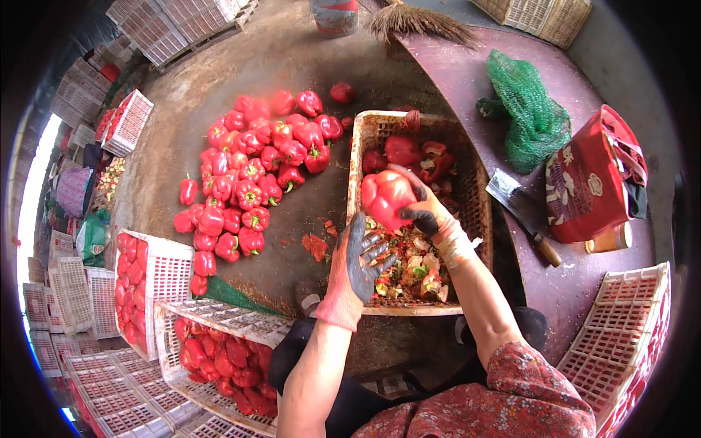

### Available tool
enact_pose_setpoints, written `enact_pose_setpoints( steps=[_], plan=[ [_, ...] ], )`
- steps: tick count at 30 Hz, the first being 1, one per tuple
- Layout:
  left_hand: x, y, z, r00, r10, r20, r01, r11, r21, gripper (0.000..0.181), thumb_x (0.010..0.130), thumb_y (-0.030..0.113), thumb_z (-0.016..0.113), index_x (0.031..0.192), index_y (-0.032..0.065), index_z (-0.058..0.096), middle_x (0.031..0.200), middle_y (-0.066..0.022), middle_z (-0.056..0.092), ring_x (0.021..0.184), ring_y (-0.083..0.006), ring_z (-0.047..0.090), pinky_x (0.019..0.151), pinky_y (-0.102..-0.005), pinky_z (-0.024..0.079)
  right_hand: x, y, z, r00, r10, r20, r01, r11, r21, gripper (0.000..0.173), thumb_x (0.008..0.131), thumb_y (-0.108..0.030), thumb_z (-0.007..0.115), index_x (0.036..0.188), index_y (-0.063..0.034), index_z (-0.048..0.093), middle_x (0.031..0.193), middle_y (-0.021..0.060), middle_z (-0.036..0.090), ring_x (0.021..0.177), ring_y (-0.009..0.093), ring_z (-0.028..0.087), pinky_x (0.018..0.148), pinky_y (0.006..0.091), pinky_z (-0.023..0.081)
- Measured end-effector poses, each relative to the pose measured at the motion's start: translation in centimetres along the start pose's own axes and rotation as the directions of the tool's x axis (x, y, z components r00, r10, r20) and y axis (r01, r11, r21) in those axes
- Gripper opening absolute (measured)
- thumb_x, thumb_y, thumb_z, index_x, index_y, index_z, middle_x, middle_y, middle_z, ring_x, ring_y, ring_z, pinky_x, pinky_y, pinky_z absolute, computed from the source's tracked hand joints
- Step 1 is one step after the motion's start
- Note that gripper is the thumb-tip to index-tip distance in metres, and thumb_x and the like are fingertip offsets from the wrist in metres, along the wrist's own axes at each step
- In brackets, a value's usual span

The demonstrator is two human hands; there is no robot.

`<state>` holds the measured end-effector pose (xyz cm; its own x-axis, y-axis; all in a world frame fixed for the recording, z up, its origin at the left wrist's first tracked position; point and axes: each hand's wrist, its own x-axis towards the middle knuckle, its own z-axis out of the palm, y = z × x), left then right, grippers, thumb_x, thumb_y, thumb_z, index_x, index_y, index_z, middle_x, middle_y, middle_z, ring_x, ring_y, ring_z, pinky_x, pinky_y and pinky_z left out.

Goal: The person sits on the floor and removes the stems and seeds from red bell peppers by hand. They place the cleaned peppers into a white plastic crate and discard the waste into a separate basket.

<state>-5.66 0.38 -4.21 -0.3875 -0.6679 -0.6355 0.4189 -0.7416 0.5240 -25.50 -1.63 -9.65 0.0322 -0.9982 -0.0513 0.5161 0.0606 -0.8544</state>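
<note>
My right hand (pixel 424 205), in a dark-palmed work glove, grips a large red bell pepper (pixel 386 198) above a plastic crate (pixel 355 159). My left hand (pixel 358 263), gloved alike, is beside the pepper with its palm turned up and fingers spread, holding nothing. Inside the crate, pepper cores and scraps (pixel 419 268) lie at the near end. Several red peppers and pieces (pixel 402 149) lie at its far end. To the left, a heap of whole red bell peppers (pixel 249 191) with green stems rests on the floor.
A tilted crate of red peppers (pixel 230 361) stands by my left leg. On the board (pixel 569 284) at right lie a cleaver (pixel 515 197), a green mesh bag (pixel 526 109), a red bag (pixel 594 175) and a jar (pixel 608 238). A broom (pixel 419 24) lies beyond. A person (pixel 76 189) is far left.
</note>
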Motion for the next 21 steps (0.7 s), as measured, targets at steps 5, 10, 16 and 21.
enact_pose_setpoints(
  steps=[5,10,16,21],
  plan=[
    [0.3,-0.5,1.0,0.926,0.042,0.374,0.006,0.992,-0.127,0.062,0.089,0.048,0.061,0.138,0.0162,0.041,0.132,-0.0098,0.05,0.118,-0.0284,0.054,0.095,-0.0514,0.051,-3.7,-3.5,3.7,0.987,0.016,0.159,0.031,0.957,-0.289,0.091,0.057,-0.003,0.077,0.141,-0.0046,0.042,0.134,0.0063,0.05,0.124,0.017,0.045,0.11,0.032,0.032],
    [-0.4,-3.0,1.2,0.935,0.084,0.345,-0.093,0.996,0.009,0.054,0.092,0.041,0.06,0.138,0.0159,0.043,0.132,-0.0103,0.053,0.115,-0.0259,0.058,0.088,-0.046,0.055,-7.5,-5.8,4.6,0.984,-0.1,0.15,0.176,0.702,-0.69,0.093,0.06,-0.021,0.089,0.139,-0.0052,0.042,0.135,0.0113,0.051,0.126,0.02,0.045,0.109,0.0343,0.035],
    [-1.0,-4.7,0.9,0.9,0.059,0.431,-0.088,0.995,0.049,0.05,0.091,0.026,0.064,0.136,0.0113,0.048,0.124,-0.0055,0.06,0.106,-0.0215,0.063,0.081,-0.0371,0.058,-11.0,-6.1,4.3,0.986,-0.159,0.043,0.153,0.78,-0.607,0.083,0.057,-0.015,0.089,0.13,-0.0051,0.05,0.126,0.0073,0.055,0.118,0.017,0.05,0.104,0.0319,0.038],
    [-0.7,-5.1,-0.2,0.893,0.11,0.436,-0.114,0.993,-0.017,0.05,0.089,0.02,0.064,0.134,0.0083,0.048,0.121,-0.0061,0.062,0.108,-0.0203,0.062,0.079,-0.0362,0.056,-11.1,-6.8,5.1,0.989,-0.071,-0.131,0.034,0.964,-0.265,0.075,0.06,-0.012,0.088,0.126,-0.0045,0.054,0.118,0.0057,0.059,0.11,0.013,0.054,0.1,0.03,0.042]
  ],
)
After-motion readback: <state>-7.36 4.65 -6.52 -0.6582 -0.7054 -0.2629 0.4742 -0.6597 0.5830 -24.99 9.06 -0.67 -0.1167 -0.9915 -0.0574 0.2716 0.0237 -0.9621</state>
